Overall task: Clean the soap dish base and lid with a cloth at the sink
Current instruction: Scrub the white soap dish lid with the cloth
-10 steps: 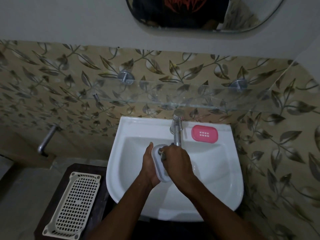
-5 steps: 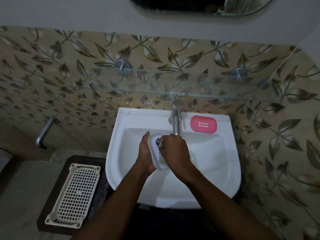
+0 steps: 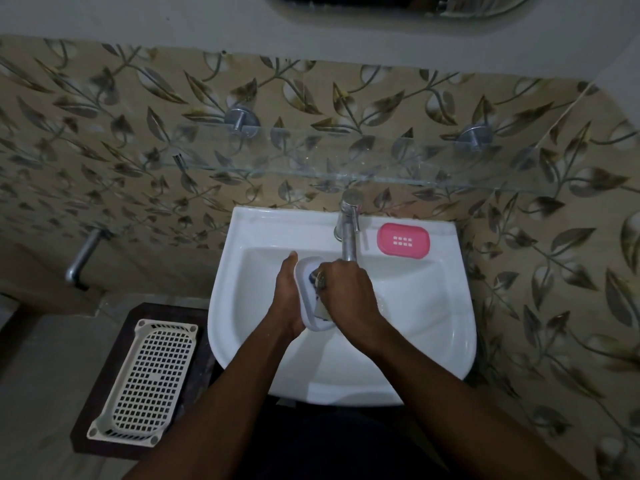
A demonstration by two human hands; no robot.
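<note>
Over the white sink (image 3: 433, 341), the left hand (image 3: 287, 299) clamps the white soap dish piece (image 3: 306, 299) on edge, so the right hand (image 3: 346, 296), closed on a cloth (image 3: 317, 278), can scrub inside. The pink piece (image 3: 403, 240) waits beside the tap (image 3: 348, 237).

No text, label, brand or number can be read anywhere.

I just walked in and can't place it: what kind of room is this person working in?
Most likely a home bathroom. A white wall-mounted sink with a metal tap sits against leaf-patterned tiles, with a glass shelf and the lower edge of a mirror above it.
</note>
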